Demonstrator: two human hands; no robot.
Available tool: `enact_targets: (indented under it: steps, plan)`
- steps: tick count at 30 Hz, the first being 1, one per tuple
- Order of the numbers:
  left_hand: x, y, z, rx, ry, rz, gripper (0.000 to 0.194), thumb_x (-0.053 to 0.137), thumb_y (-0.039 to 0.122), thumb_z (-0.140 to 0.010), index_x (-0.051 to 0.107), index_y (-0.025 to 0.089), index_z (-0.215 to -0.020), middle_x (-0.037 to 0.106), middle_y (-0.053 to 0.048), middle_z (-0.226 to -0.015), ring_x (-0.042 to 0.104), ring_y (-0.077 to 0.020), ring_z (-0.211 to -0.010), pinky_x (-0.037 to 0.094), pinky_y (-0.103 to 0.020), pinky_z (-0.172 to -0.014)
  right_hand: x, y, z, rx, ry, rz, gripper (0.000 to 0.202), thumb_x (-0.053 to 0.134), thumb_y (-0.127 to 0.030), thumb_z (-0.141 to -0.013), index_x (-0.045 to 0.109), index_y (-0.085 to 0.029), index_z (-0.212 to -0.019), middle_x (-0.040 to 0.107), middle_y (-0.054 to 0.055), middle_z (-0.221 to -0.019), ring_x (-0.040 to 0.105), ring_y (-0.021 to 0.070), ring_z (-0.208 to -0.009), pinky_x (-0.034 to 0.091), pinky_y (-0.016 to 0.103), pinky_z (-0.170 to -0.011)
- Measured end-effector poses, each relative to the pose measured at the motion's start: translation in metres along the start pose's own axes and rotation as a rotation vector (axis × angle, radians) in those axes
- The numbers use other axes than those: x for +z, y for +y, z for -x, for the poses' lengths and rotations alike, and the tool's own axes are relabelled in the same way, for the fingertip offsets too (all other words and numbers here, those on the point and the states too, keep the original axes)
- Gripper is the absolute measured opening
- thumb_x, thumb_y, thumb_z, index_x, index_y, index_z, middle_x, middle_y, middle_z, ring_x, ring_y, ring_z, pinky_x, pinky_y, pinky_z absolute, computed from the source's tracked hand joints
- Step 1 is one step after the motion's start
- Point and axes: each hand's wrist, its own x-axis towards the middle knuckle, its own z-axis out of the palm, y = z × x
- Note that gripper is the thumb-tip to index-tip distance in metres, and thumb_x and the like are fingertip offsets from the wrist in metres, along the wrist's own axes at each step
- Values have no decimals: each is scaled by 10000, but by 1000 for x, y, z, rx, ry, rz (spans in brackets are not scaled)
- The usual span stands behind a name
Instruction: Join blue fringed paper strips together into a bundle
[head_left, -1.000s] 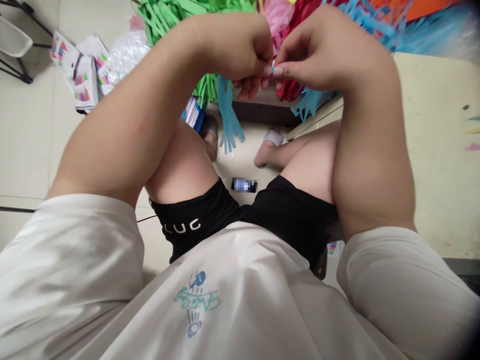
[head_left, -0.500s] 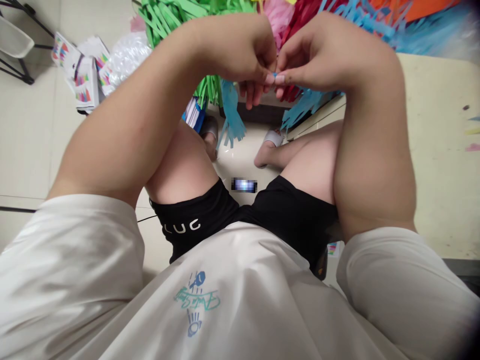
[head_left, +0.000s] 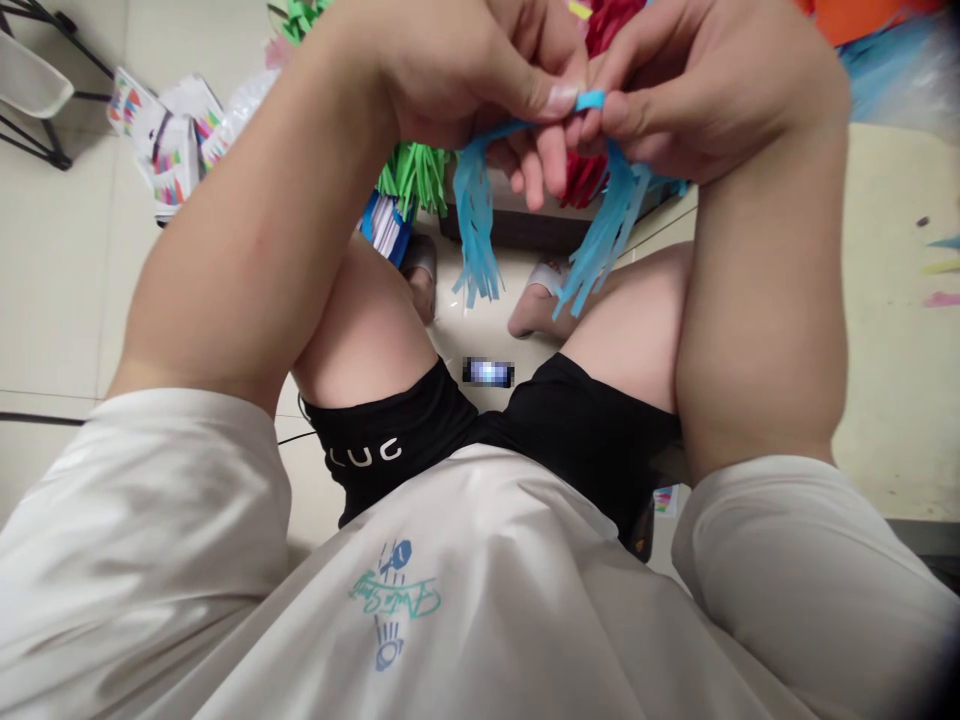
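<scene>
Near the top centre, my left hand (head_left: 495, 75) and my right hand (head_left: 697, 90) meet, thumbs and fingertips pinched on a narrow twisted blue paper strip (head_left: 590, 100). From it hang two fringed light-blue tassel ends, the left one (head_left: 478, 225) below my left hand and the other (head_left: 606, 230) below my right. Part of the strip is covered by my fingers. Behind the hands, red fringed paper (head_left: 581, 180) and green fringed paper (head_left: 416, 178) show in part.
Orange paper (head_left: 870, 25) and blue paper (head_left: 889, 75) lie at the upper right by a pale tabletop (head_left: 892, 390). Printed packets (head_left: 172, 150) lie on the floor at left, near a black-framed stand (head_left: 49, 130). A blurred-out phone-like object (head_left: 488, 372) shows between the legs.
Both hands have come closer to the camera with the blue strip. More of the strip shows between the thumbs, and both tassel ends hang lower and more fully in view.
</scene>
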Motion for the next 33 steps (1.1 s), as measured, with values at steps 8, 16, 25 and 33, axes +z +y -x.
enact_targets:
  steps: [8, 16, 25, 33]
  plan:
    - [6, -10, -7, 273, 60, 325, 52, 739, 50, -1101, 706, 47, -1061, 809, -88, -992, 863, -166, -913, 648, -236, -836, 9, 15, -9, -225, -1, -425, 593, 1204, -447, -673, 872, -63, -979, 774, 25, -852, 809, 138, -773, 762, 243, -803]
    - [-1, -9, -8, 309, 178, 352, 128, 789, -58, -949, 765, 30, -1039, 797, -64, -931, 807, -170, -891, 623, -293, -952, 13, 23, -19, -304, 47, -547, 541, 1204, -321, -671, 824, -71, -965, 807, 24, -912, 794, 99, -762, 716, 185, -742]
    - [21, -5, -21, 356, 404, 438, 212, 691, -7, -1130, 658, 88, -944, 705, 2, -791, 759, -106, -706, 610, -230, -714, 28, 9, -20, -235, 235, -589, 921, 1257, -371, -480, 593, -115, -1064, 732, -30, -876, 740, 113, -718, 693, 252, -622]
    - [29, -3, -28, 382, 565, 403, 266, 706, -85, -1114, 652, 69, -904, 673, 24, -785, 704, -55, -683, 584, -183, -700, 32, 19, -29, -245, 359, -560, 1066, 1253, -428, -483, 529, -155, -1216, 690, -57, -906, 699, 80, -764, 566, 179, -508]
